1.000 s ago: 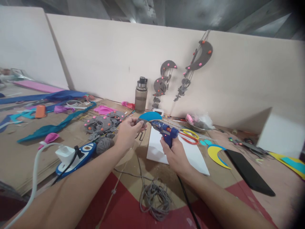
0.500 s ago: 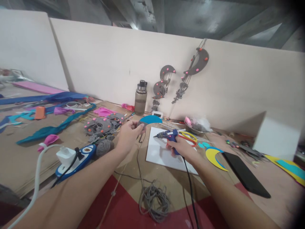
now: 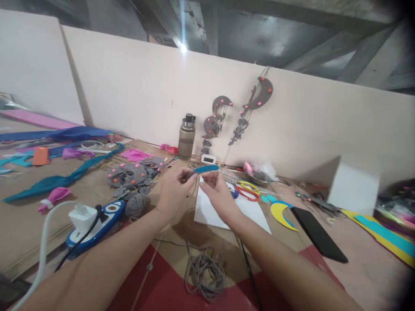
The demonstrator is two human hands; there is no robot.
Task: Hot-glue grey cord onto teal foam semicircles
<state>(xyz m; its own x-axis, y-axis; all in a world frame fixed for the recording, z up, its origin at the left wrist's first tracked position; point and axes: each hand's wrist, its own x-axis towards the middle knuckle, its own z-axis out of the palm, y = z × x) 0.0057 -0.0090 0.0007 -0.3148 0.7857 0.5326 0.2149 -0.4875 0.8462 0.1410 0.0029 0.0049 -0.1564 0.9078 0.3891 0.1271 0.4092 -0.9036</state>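
Note:
My left hand (image 3: 175, 185) pinches a blue curved flat piece (image 3: 207, 168), tilted so that it shows almost edge-on. Something grey is at the held end, partly hidden by the fingers. My right hand (image 3: 216, 192) is just beside it, thumb and fingers brought together under the piece's near edge; whatever is between them is too small to make out. Behind the right hand, a blue glue gun (image 3: 234, 194) lies on the white board (image 3: 207, 211), mostly hidden. A loose coil of grey cord (image 3: 205, 276) lies nearer to me.
Scissors (image 3: 248, 191), a yellow-and-blue crescent (image 3: 282, 214) and a black phone (image 3: 319, 233) lie to the right. On the left are a power strip (image 3: 97, 229), grey yarn (image 3: 138, 204) and decorated grey crescents (image 3: 128, 175). A bottle (image 3: 186, 138) stands at the back.
My right hand has let go of the glue gun on the board and moved left to the blue piece. The piece has tilted from face-on to nearly edge-on.

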